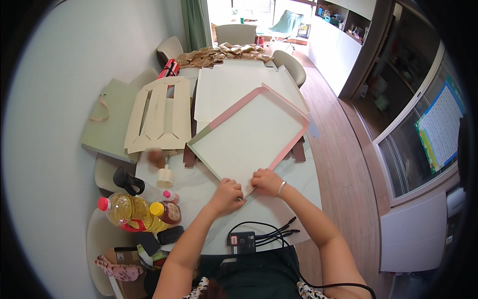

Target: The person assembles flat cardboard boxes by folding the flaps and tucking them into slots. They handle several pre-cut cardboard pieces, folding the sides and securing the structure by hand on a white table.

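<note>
A shallow cardboard box lid (235,106), white inside with a pink and pale green rim, lies at an angle across the table in front of me. Its nearest corner points toward my body. My left hand (230,194) is closed on the rim just left of that corner, fingers curled over the edge. Just right of the corner, my right hand (267,182), with a bangle on the wrist, pinches the rim. The fingers partly cover the corner itself. Beneath the lid's far side lie flat white cardboard sheets (219,82).
Cream cut-out cardboard (181,114) and a green box (107,119) lie at left. An oil bottle (122,209), a yellow-capped jar (172,213) and a pump bottle (165,177) stand near left. A black cabled device (242,242) sits by my waist. Crumpled brown paper (204,57) covers the far end.
</note>
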A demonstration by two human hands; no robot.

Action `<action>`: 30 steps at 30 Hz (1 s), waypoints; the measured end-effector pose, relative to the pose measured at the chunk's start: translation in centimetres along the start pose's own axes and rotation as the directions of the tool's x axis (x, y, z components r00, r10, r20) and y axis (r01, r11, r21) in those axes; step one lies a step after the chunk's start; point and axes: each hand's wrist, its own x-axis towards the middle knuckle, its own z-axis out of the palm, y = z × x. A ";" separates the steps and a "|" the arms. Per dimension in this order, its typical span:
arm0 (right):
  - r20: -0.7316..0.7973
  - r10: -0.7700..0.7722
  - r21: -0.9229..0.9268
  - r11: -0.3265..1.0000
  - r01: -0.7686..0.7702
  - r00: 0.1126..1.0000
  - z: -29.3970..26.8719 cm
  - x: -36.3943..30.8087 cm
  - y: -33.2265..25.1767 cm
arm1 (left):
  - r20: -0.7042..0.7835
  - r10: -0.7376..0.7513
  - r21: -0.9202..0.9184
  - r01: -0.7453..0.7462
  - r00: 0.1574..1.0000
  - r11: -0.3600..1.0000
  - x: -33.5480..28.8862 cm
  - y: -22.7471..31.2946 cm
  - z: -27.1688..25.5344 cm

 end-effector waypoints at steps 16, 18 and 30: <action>-0.169 0.123 -0.025 0.991 -0.128 0.978 0.9 0.3 -0.4 | -0.234 -0.042 0.168 0.083 0.971 0.982 -2.4 -1.6 -0.7; -0.177 0.142 -0.069 0.985 -0.156 0.974 0.5 0.0 -0.2 | -0.236 -0.030 0.158 0.069 0.971 0.985 -2.4 -2.1 -1.1; -0.228 0.187 0.032 0.982 -0.184 0.956 1.4 1.3 -3.5 | -0.432 -0.359 0.070 0.427 0.828 0.902 -2.5 -1.6 -3.2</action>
